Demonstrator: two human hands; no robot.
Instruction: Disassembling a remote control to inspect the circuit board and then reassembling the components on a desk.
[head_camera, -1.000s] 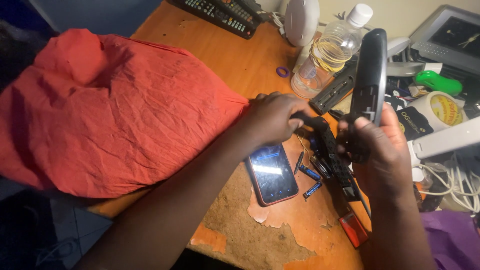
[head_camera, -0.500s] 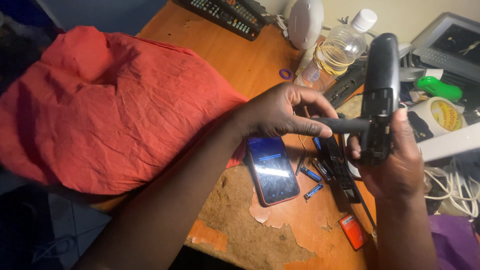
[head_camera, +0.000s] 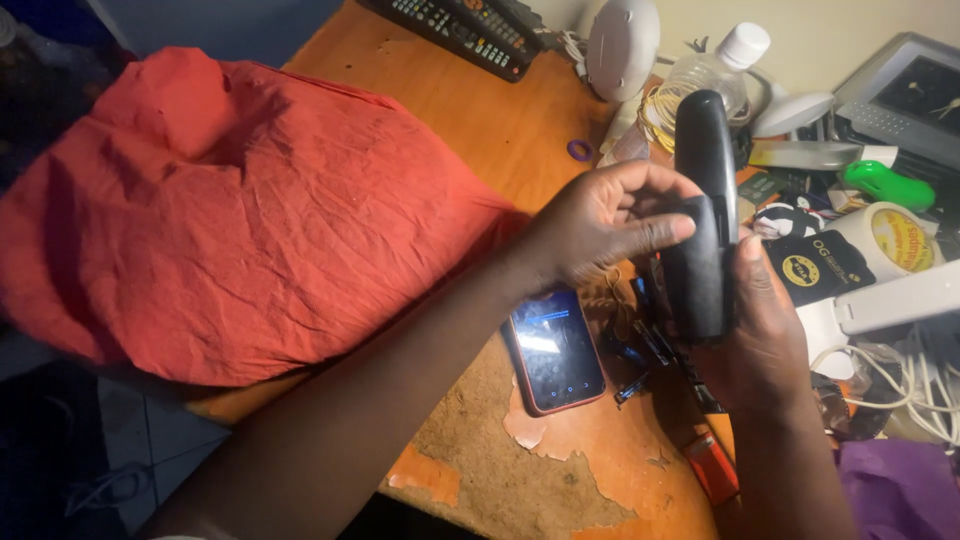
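Right now the black handset (head_camera: 703, 215) stands upright, twelve to six, gripped in the right hand (head_camera: 765, 335), left hand (head_camera: 610, 220) pinching its middle from nine o'clock.

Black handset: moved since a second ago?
Yes. The black handset has risen and turned upright, now overlapping the plastic bottle; earlier it lay lower, nearer the phone.

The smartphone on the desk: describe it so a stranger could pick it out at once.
Start at the big red cloth covering the left of the orange desk. Just past its lower right edge, below the left hand, the smartphone lies flat and face up where the desk's surface has peeled. Unlike the black remote controls at the far edge, it has a lit screen and a red case.
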